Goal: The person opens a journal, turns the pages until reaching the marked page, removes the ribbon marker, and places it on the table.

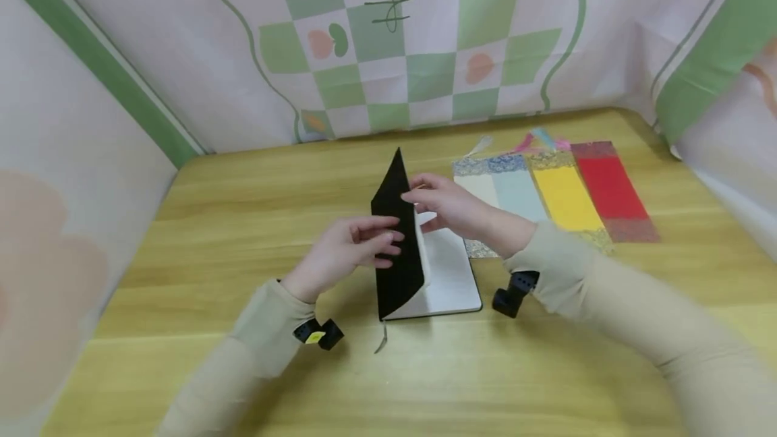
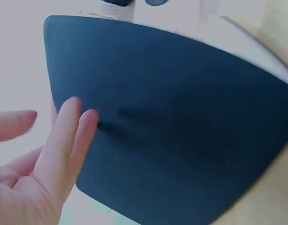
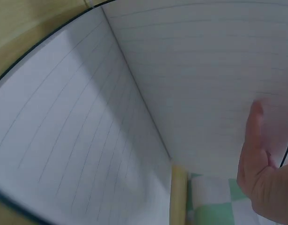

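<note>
A black-covered notebook [image 1: 397, 255] stands half open on the table, its cover and a block of pages raised nearly upright. Its lined right-hand page [image 3: 64, 122] lies flat. My right hand [image 1: 452, 204] pinches the raised edge, thumb over the cover and fingers against the pages inside. In the right wrist view a finger presses on the lined paper. On the cover's outer side is my left hand [image 1: 358, 241], fingers extended; in the left wrist view the fingertips [image 2: 90, 115] are at the black cover [image 2: 172, 117]. Whether they touch it I cannot tell. A thin ribbon [image 1: 382, 339] sticks out below the spine.
Right of the notebook lie several lace-patterned bookmarks with tassels: white [image 1: 476, 187], light blue [image 1: 519, 194], yellow [image 1: 564, 197] and red [image 1: 613, 187]. My right forearm passes over their near ends. A checked curtain [image 1: 425, 73] hangs behind the wooden table [image 1: 243, 221].
</note>
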{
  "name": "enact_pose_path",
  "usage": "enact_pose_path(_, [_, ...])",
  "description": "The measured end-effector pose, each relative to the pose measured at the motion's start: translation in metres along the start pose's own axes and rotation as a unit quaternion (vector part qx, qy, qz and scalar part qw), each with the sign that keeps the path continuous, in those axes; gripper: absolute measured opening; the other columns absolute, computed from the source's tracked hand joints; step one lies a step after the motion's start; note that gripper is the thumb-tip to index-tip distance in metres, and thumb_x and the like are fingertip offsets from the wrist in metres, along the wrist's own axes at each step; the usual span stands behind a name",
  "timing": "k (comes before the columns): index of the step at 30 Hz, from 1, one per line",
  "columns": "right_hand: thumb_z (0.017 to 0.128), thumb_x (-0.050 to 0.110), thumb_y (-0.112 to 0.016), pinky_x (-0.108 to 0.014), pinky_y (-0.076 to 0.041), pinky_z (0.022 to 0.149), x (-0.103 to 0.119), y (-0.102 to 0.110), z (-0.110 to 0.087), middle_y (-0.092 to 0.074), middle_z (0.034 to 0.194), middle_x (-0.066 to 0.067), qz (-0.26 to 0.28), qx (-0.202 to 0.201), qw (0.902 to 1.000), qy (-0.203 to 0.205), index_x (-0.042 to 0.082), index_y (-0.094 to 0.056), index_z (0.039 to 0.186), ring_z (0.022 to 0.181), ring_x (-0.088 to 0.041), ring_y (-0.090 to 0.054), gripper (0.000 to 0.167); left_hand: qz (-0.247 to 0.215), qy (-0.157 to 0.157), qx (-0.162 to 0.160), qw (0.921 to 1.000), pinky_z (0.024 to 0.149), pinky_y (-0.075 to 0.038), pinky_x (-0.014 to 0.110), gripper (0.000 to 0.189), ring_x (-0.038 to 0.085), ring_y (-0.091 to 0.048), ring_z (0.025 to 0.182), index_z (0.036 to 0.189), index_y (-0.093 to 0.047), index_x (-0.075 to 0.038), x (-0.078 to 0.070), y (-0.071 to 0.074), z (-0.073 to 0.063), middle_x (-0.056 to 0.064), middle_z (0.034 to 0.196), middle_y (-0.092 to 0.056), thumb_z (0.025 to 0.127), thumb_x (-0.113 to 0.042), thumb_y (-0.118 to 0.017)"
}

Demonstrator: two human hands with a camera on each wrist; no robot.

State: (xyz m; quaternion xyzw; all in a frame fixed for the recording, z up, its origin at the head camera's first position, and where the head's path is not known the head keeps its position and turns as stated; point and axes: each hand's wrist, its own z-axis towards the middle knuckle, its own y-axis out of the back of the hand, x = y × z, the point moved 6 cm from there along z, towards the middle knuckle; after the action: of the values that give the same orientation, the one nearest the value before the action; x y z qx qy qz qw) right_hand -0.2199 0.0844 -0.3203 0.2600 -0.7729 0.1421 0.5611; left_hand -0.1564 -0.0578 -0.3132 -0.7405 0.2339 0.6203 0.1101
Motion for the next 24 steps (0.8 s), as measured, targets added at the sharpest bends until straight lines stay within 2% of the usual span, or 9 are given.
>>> enact_pose_path(3, [0.097,0.013,-0.044,-0.034,-0.052,0.080,-0.008,0.017,-0.007,-0.042,0.130,-0.024,-0.014,-0.005,0.9999,-0.003,-0.005,-0.030,0.135,0.115,-0.033,-0.047,0.044,0.035,0.003,0.040,0.9986,0.082,-0.055,0.035,0.038,0.029,-0.062,0.108,0.133,-0.049,0.002,0.010,-0.006,-0.002,0.020,0.130,-0.056,0.096,-0.007,-0.053])
enact_pose_path(6, [0.096,0.010,-0.048,-0.034,-0.054,0.080,-0.022,0.035,-0.011,-0.044,0.127,-0.023,-0.073,-0.018,0.9970,-0.021,-0.007,-0.031,0.135,0.111,-0.029,-0.050,0.046,0.068,0.000,0.057,0.9961,0.082,-0.055,0.034,0.037,0.029,-0.062,0.107,0.131,-0.051,0.003,0.020,-0.005,-0.005,0.020,0.130,-0.055,0.095,-0.008,-0.054])
enact_pose_path(10, [0.094,0.008,-0.055,-0.034,-0.056,0.075,-0.048,0.051,-0.011,-0.053,0.113,-0.020,-0.144,-0.029,0.9874,-0.057,-0.008,-0.037,0.130,0.090,-0.019,-0.061,0.043,0.084,0.011,0.043,0.9954,0.084,-0.054,0.035,0.036,0.027,-0.063,0.107,0.128,-0.053,0.003,0.032,0.001,-0.009,0.019,0.128,-0.057,0.096,-0.012,-0.055])
enact_pose_path(12, [0.093,0.007,-0.057,-0.032,-0.057,0.071,-0.060,0.054,-0.009,-0.057,0.103,-0.016,-0.156,-0.031,0.9846,-0.073,-0.008,-0.040,0.126,0.077,-0.014,-0.062,0.041,0.083,0.019,0.041,0.9956,0.085,-0.054,0.036,0.036,0.026,-0.063,0.108,0.128,-0.053,0.002,0.036,0.002,-0.010,0.019,0.128,-0.057,0.096,-0.013,-0.055])
enact_pose_path(15, [0.091,0.008,-0.060,-0.030,-0.056,0.064,-0.073,0.054,-0.007,-0.059,0.091,-0.011,-0.171,-0.033,0.9808,-0.087,-0.007,-0.043,0.121,0.068,-0.013,-0.060,0.038,0.077,0.025,0.041,0.9959,0.086,-0.053,0.037,0.036,0.027,-0.062,0.108,0.128,-0.053,0.002,0.040,0.003,-0.013,0.019,0.129,-0.056,0.096,-0.014,-0.055])
enact_pose_path(20, [0.089,0.009,-0.063,-0.029,-0.056,0.060,-0.078,0.051,-0.007,-0.059,0.074,-0.009,-0.228,-0.045,0.9678,-0.098,-0.003,-0.046,0.108,0.060,-0.015,-0.060,0.028,0.057,0.018,0.031,0.9977,0.087,-0.053,0.041,0.039,0.031,-0.061,0.109,0.131,-0.049,0.004,0.043,0.009,-0.017,0.022,0.129,-0.055,0.097,-0.014,-0.053])
enact_pose_path(24, [0.088,0.010,-0.064,-0.029,-0.055,0.058,-0.073,0.048,-0.006,-0.062,0.072,-0.010,-0.283,-0.044,0.9538,-0.089,-0.001,-0.048,0.099,0.056,-0.015,-0.061,0.022,0.044,0.008,0.006,0.9990,0.086,-0.053,0.043,0.042,0.034,-0.061,0.108,0.135,-0.043,0.004,0.045,0.018,-0.018,0.026,0.126,-0.054,0.097,-0.012,-0.052])
